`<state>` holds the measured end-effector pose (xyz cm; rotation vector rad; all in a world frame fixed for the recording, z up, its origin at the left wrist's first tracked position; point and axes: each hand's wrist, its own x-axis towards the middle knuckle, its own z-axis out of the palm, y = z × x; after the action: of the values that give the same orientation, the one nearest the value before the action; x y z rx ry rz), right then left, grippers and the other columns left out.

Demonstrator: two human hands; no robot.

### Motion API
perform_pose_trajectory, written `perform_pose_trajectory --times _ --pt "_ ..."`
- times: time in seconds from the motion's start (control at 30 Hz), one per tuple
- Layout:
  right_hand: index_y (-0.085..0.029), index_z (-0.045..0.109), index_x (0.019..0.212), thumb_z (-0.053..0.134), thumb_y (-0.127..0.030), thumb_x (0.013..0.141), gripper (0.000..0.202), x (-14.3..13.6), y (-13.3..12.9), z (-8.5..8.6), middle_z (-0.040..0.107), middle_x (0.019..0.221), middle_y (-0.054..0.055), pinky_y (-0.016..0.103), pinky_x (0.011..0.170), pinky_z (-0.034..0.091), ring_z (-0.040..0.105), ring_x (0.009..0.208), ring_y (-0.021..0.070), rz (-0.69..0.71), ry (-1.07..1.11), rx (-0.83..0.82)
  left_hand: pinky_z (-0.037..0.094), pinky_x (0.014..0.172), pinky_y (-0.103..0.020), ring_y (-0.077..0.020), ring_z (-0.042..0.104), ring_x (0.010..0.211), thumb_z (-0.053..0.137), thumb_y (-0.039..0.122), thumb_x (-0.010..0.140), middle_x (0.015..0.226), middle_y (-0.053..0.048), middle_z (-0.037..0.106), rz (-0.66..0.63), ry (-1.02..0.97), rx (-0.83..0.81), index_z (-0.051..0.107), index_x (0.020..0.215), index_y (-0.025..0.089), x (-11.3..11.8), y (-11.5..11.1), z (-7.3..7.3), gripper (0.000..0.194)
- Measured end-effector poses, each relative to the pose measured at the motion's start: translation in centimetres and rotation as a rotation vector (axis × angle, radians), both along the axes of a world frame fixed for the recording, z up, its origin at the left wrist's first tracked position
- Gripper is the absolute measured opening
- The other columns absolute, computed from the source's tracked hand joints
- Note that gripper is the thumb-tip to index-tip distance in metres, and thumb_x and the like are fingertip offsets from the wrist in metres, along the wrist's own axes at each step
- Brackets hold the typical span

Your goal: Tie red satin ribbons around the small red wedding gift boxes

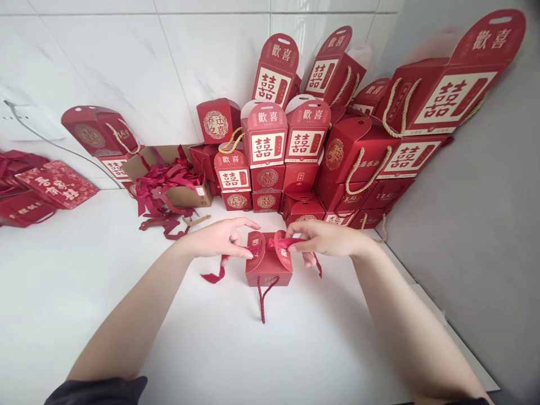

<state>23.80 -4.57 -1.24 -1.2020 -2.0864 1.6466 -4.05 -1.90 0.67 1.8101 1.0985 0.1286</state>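
Note:
A small red gift box (269, 273) stands on the white table in front of me, its curved top flaps folded together. A dark red cord handle (262, 306) hangs down its near side. Dark red ribbon (288, 243) runs across the top of the box. My right hand (323, 239) pinches one side of it between thumb and fingers, and a tail hangs below. At the box's left, my left hand (219, 239) has its index finger raised and thumb low by the flap. Its lower fingers, partly hidden, hold the ribbon's other end (214, 277).
Several red gift boxes (267, 143) are stacked along the tiled wall, some with rope handles. A cardboard box (189, 196) full of loose ribbons sits at the back left, with strips spilling out before it. Red bags (25, 202) lie far left. A grey wall (468, 225) bounds the right.

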Motion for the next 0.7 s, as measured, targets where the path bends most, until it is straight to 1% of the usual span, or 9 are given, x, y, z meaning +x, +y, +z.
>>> perform_pose_trajectory --times 0.13,0.2,0.27,0.37,0.47,0.5,0.57,0.63,0.7 --pt "-0.02 0.051 0.08 0.059 -0.045 0.087 0.027 2.1 -0.4 1.5 0.061 0.051 -0.003 0.025 0.055 0.042 0.06 0.054 0.0144 -0.025 -0.047 -0.02 0.031 0.034 -0.02 -0.0095 0.039 0.035 0.077 0.047 0.066 0.047 0.007 0.044 0.058 0.05 -0.035 0.067 0.113 0.026 -1.1 0.4 1.0 0.053" --pt "-0.02 0.054 0.078 0.058 -0.049 0.087 0.031 2.7 -0.6 2.2 0.063 0.054 -0.001 0.025 0.053 0.042 0.06 0.057 0.0152 -0.026 -0.076 0.004 0.03 0.032 -0.02 -0.0087 0.035 0.034 0.076 0.05 0.066 0.044 0.006 0.041 0.066 0.086 -0.041 0.073 0.094 0.023 -1.4 0.5 1.4 0.039" --pt "-0.019 0.06 0.079 0.055 -0.053 0.087 0.036 3.0 -0.9 2.9 0.066 0.061 0.001 0.025 0.052 0.042 0.06 0.06 0.0154 -0.074 -0.106 0.083 0.029 0.032 -0.019 -0.0081 0.035 0.035 0.074 0.052 0.069 0.042 0.004 0.04 0.056 0.121 -0.024 0.074 0.076 0.021 -1.6 0.5 1.8 0.032" --pt "-0.019 0.065 0.081 0.052 -0.055 0.089 0.039 3.0 -1.4 3.7 0.069 0.075 0.003 0.027 0.058 0.046 0.061 0.069 0.0162 -0.223 -0.084 0.267 0.029 0.033 -0.019 -0.0082 0.039 0.036 0.07 0.052 0.073 0.044 0.0 0.047 0.03 0.107 -0.025 0.072 0.064 0.019 -2.4 0.4 2.8 0.034" --pt "-0.02 0.066 0.082 0.057 -0.053 0.087 0.034 2.5 -1.9 4.1 0.069 0.08 0.004 0.03 0.068 0.05 0.064 0.078 0.0192 -0.37 0.027 0.405 0.036 0.036 -0.021 -0.0091 0.046 0.04 0.07 0.048 0.073 0.061 -0.006 0.063 -0.002 -0.003 -0.03 0.073 0.063 0.019 -3.2 0.4 3.7 0.031" --pt "-0.021 0.066 0.081 0.06 -0.051 0.086 0.032 2.3 -2.0 4.2 0.069 0.079 0.003 0.031 0.069 0.051 0.065 0.079 0.0199 -0.415 0.067 0.436 0.04 0.038 -0.023 -0.0117 0.052 0.046 0.071 0.046 0.073 0.069 -0.009 0.066 -0.022 -0.052 -0.018 0.073 0.061 0.019 -3.4 0.4 3.9 0.03" --pt "-0.022 0.064 0.079 0.064 -0.049 0.084 0.028 1.9 -2.3 4.3 0.069 0.078 0.003 0.031 0.067 0.053 0.065 0.076 0.0203 -0.496 0.131 0.486 0.05 0.048 -0.027 -0.0222 0.064 0.07 0.071 0.045 0.072 0.079 -0.013 0.07 -0.068 -0.153 0.013 0.072 0.055 0.02 -3.6 0.3 4.0 0.031" --pt "-0.022 0.061 0.077 0.068 -0.047 0.082 0.026 1.4 -2.7 4.4 0.069 0.078 0.003 0.032 0.066 0.054 0.066 0.073 0.0197 -0.554 0.212 0.515 0.055 0.057 -0.033 -0.0314 0.065 0.088 0.071 0.048 0.071 0.08 -0.017 0.071 -0.084 -0.245 0.03 0.072 0.051 0.02 -3.6 0.0 3.9 0.034" --pt "-0.023 0.058 0.076 0.071 -0.047 0.079 0.027 1.0 -3.0 4.5 0.069 0.078 0.003 0.033 0.064 0.056 0.066 0.069 0.0193 -0.602 0.311 0.506 0.056 0.064 -0.04 -0.0338 0.065 0.087 0.072 0.054 0.068 0.082 -0.017 0.072 -0.06 -0.352 0.042 0.074 0.054 0.021 -3.4 -0.4 3.7 0.036"
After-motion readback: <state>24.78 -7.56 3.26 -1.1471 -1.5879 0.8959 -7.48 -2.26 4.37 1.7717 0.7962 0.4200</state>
